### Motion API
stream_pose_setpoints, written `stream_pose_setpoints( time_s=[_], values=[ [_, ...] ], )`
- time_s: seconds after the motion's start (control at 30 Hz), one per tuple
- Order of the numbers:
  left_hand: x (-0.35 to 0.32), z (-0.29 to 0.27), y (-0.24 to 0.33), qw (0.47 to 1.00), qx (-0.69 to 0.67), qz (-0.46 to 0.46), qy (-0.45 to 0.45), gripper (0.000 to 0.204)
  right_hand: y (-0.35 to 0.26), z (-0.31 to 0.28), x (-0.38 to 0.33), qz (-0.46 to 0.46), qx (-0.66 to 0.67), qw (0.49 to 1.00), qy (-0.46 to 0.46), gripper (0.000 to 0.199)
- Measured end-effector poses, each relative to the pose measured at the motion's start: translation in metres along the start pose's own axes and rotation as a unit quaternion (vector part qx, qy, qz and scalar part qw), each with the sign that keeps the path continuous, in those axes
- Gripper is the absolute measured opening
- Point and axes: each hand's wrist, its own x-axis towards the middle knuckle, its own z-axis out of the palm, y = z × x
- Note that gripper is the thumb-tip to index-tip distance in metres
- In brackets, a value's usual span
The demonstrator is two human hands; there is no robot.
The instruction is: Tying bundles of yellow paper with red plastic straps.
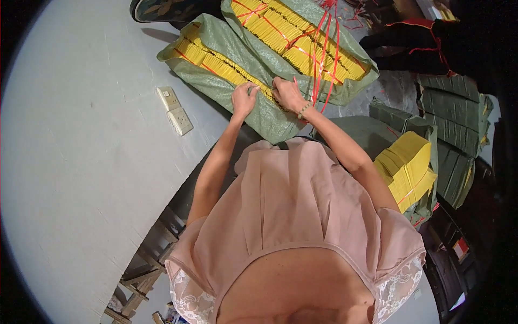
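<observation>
My left hand [245,100] is closed in a pinch over the near end of a green woven sack [218,89], beside a row of yellow folded paper bundles [208,58] in it. What its fingertips grip is too small to make out. Just to the right, my right hand [290,96], with a beaded bracelet [305,109] at the wrist, curls its fingers at the same row's end; its fingertips are partly hidden. Red plastic string [322,59] hangs close beside that hand. A second green sack [353,96] lies alongside, full of more yellow bundles [291,38] tied with red string.
At left stretches a pale grey flat surface [91,140] with two white socket units [174,110]. Right of me, yellow paper stacks [406,170] rest among dark green bundles [450,121]. A wooden frame [141,283] stands at lower left. Red string scraps lie at the far right.
</observation>
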Motion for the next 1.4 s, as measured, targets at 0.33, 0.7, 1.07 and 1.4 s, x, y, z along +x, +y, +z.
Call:
stream_pose_setpoints(
  time_s=[0.33,0.7,1.07,1.4],
  values=[
    [0.0,0.007,-0.004,0.999,0.023,-0.023,0.007,0.022,-0.01,0.002,-0.019,-0.005,-0.053,0.998,0.03,0.016],
    [0.0,0.001,-0.005,0.999,0.007,-0.02,-0.025,0.023,-0.001,-0.048,0.001,-0.021,-0.144,0.958,0.249,0.027],
    [0.002,0.005,-0.012,0.998,0.007,0.001,-0.058,0.03,-0.024,-0.062,-0.039,-0.054,-0.042,0.965,0.255,0.023],
    [-0.027,0.014,0.041,0.948,0.158,0.272,0.055,0.04,-0.018,-0.107,-0.196,0.089,0.024,0.896,0.434,0.015]
  ],
)
